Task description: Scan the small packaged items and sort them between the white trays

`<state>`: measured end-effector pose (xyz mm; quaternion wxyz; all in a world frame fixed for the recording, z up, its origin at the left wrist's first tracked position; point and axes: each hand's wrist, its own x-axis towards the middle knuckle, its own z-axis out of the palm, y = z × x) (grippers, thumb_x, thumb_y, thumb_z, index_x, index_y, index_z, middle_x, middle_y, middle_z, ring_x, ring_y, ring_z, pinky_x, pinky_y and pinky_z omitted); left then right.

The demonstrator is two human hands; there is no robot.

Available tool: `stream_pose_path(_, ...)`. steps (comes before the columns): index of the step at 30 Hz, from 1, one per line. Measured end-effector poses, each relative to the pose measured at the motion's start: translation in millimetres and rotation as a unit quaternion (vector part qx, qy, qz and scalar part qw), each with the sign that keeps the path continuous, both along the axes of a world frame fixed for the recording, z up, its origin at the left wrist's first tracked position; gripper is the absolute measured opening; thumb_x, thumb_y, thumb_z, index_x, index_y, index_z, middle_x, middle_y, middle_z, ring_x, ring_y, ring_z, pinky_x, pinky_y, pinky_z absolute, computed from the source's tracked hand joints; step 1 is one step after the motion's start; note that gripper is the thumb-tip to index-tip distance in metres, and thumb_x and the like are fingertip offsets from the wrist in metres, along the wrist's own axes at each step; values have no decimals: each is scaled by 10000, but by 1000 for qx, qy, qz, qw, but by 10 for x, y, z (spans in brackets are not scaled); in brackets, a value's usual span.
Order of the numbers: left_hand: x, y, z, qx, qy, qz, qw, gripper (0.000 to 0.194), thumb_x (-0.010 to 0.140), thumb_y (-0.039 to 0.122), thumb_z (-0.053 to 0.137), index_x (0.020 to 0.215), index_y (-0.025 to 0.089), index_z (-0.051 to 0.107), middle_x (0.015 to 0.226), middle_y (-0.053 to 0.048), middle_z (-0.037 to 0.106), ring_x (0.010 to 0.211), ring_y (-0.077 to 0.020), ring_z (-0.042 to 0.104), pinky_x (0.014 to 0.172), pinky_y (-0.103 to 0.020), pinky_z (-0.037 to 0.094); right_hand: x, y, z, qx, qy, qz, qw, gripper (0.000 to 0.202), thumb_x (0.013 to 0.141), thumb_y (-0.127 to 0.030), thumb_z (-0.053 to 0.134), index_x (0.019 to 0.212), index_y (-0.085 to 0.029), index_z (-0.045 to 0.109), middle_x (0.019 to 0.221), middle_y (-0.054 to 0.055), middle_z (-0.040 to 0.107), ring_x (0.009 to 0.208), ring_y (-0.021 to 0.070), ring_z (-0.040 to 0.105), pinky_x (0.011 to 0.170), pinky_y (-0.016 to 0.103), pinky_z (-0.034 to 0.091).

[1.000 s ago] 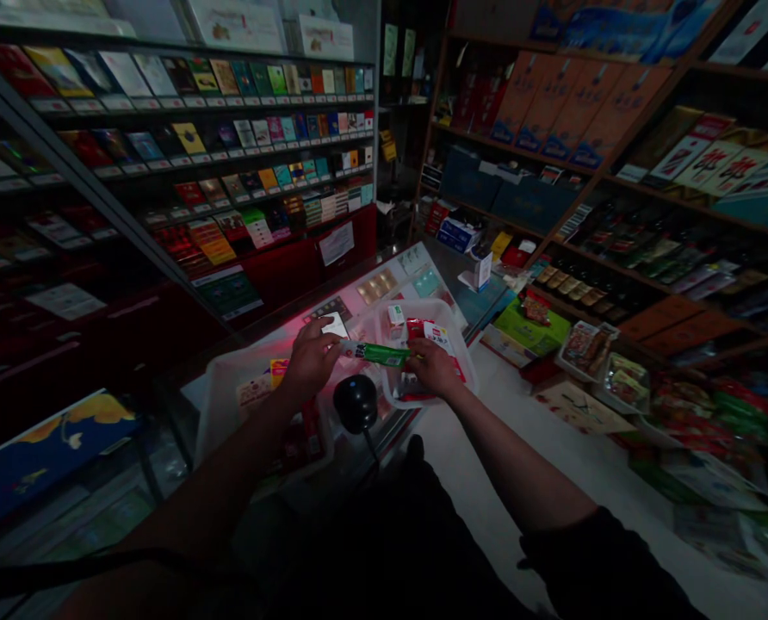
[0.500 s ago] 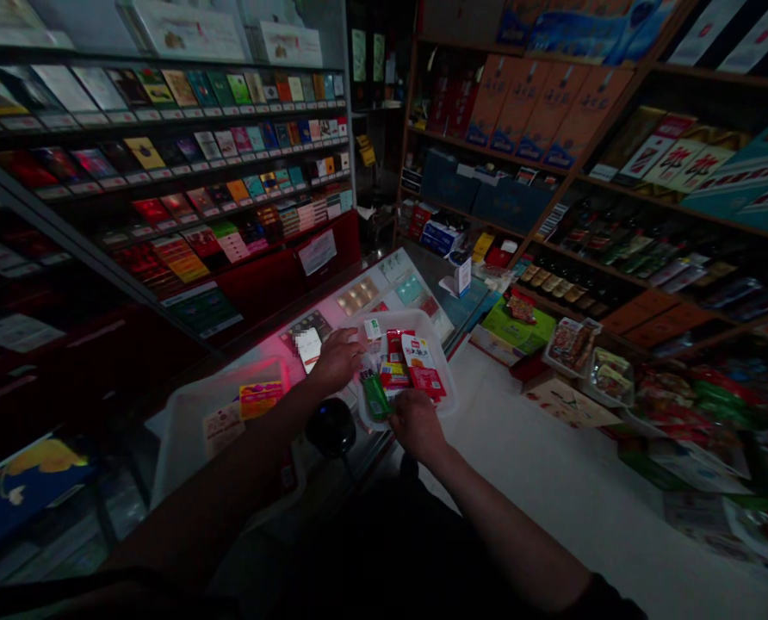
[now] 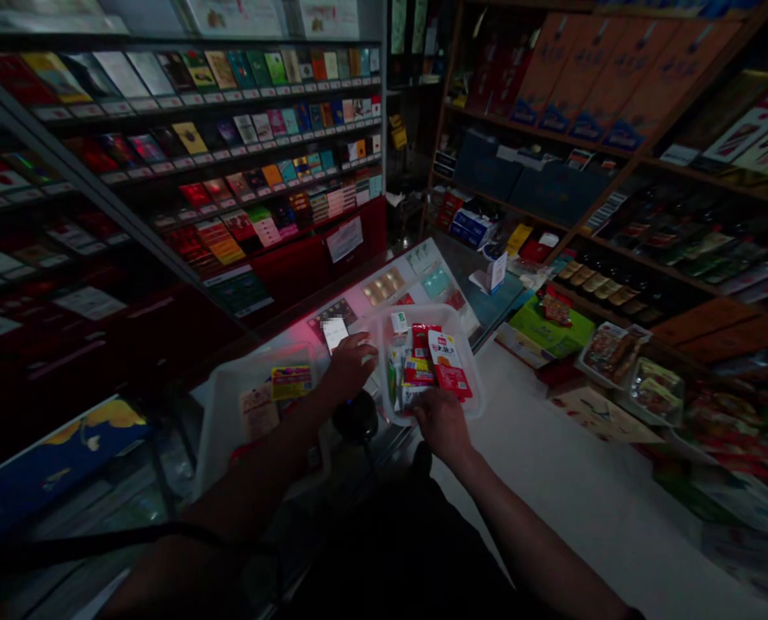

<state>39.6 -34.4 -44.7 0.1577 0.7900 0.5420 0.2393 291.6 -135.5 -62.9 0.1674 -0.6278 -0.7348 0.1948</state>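
A translucent white plastic tub (image 3: pixel 476 379) full of small snack packets sits on the counter before me. My left hand (image 3: pixel 353 362) is open at the tub's left rim, fingers stretched out, next to a lit phone (image 3: pixel 334 334). My right hand (image 3: pixel 445 424) reaches over the near rim, fingers curled together at a white-edged packet (image 3: pixel 415 394); whether they grip it is hidden. A red-and-white packet (image 3: pixel 449 360) lies on top at the right. Red packets are beside it, and a narrow green packet (image 3: pixel 393 375) stands along the left wall.
A larger white bin (image 3: pixel 219 387) with a yellow packet (image 3: pixel 292 381) stands to the left. Between the bin and tub is a black rounded device (image 3: pixel 356 419). Cigarette shelves (image 3: pixel 229 164) rise ahead; snack trays (image 3: pixel 607 349) and bottle shelves stand at right.
The view has turned left, so everything sits further right. The green packet at my right hand now stands by the tub's left wall, and that hand has moved to the near packets.
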Motion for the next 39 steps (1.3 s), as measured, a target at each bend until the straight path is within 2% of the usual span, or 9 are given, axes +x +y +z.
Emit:
stream_pose_path(3,-250,-289,44,3,-28,29,999,245,985,324,578,1126,238,760,1478,-96,622,1364,-280,574,1183,-505,474,-52,97,45,13,-1,6,1000,98,947,-210,648,904,-188,733,1007,105,719,1056,258,632,1014,378,474)
stream_pose_path(7,-635,-627,-1,-9,-37,98,994,224,961,320,612,1119,237,747,1489,-96,621,1390,-284,558,1223,-504,435,-250,243,201,49,19,27,998,80,923,-189,650,916,-194,730,1034,112,720,1063,276,624,1025,404,470)
stream_pose_path(14,-1309,-1019,-84,-61,-40,266,961,281,926,317,599,1144,212,742,1348,-111,720,1268,-287,642,1161,-480,480,-891,385,472,70,34,100,992,111,948,-216,640,919,-193,744,1023,116,719,1059,281,620,1024,405,463)
stream_pose_path(18,-1527,-1163,-66,-128,-23,329,935,332,941,360,580,1162,176,746,1259,-129,760,1127,-270,710,1022,-384,540,-1330,444,591,70,6,152,986,140,971,-245,632,945,-184,756,1052,120,730,1068,274,624,1029,394,454)
stream_pose_path(23,-1635,-1245,-114,-166,-11,353,921,354,976,353,560,1221,173,740,1254,-136,772,1113,-261,731,942,-325,534,-1908,591,679,63,-54,242,967,224,1010,-277,586,1055,-155,769,1117,149,739,1108,280,638,1035,393,451)
stream_pose_path(27,-1665,-1244,-173,-199,-4,368,908,329,964,310,577,1216,168,735,1231,-141,781,1088,-275,742,877,-321,535,-2345,719,596,48,-113,294,948,258,1021,-284,558,1100,-148,763,1152,171,733,1101,288,655,978,385,483)
stream_pose_path(31,-1724,-1210,-249,-181,-12,351,919,313,941,228,577,1212,180,728,1263,-136,769,1123,-258,732,913,-311,527,-2672,804,408,29,-161,330,930,299,939,-281,664,1200,-146,724,1189,176,733,1126,315,661,943,394,517)
stream_pose_path(36,-1794,-1128,-337,-206,-54,336,917,276,938,262,584,1146,176,745,1185,-136,788,1058,-249,739,886,-319,535,-2925,832,189,13,-183,369,911,454,888,-392,748,1241,-114,679,1219,195,719,1123,335,677,916,405,549)
stream_pose_path(39,-1798,-1084,-349,-208,-65,333,918,286,936,299,589,1132,185,762,1110,-131,804,1061,-263,734,880,-331,536,-3009,845,103,13,-184,369,911,503,843,-349,786,1259,-110,638,1240,193,701,1133,327,679,931,395,547)
